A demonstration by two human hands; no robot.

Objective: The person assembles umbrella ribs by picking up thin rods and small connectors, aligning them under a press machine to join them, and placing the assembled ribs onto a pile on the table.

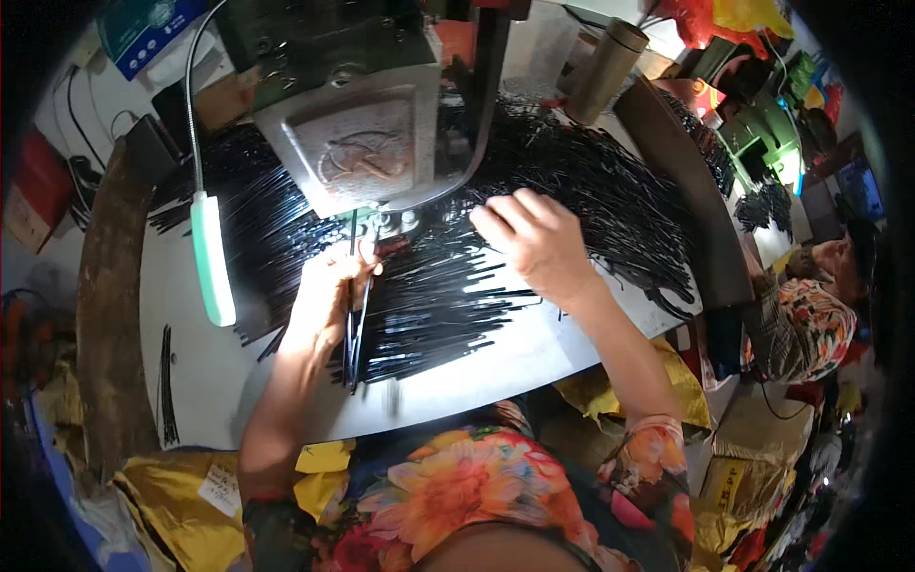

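My left hand [334, 278] is closed on a few thin black strips [355, 334], with its fingertips just under the working end of a grey metal press machine [367, 157]. The strips hang from the fingers toward the table's front edge. To the right, my right hand [543, 240] is raised over a pile of black strips [591, 172]. Its fingers are curled in, and anything between them is too small or hidden to make out. More black strips [429, 324] lie side by side between my two hands.
A lit lamp [212, 259] on a bendable neck stands left of the press. Wooden boards [110, 286] edge the white table [195, 400]. A metal flask [607, 71] is at the back right. Yellow bags [181, 500] lie below the front edge. Another person [810, 319] sits at far right.
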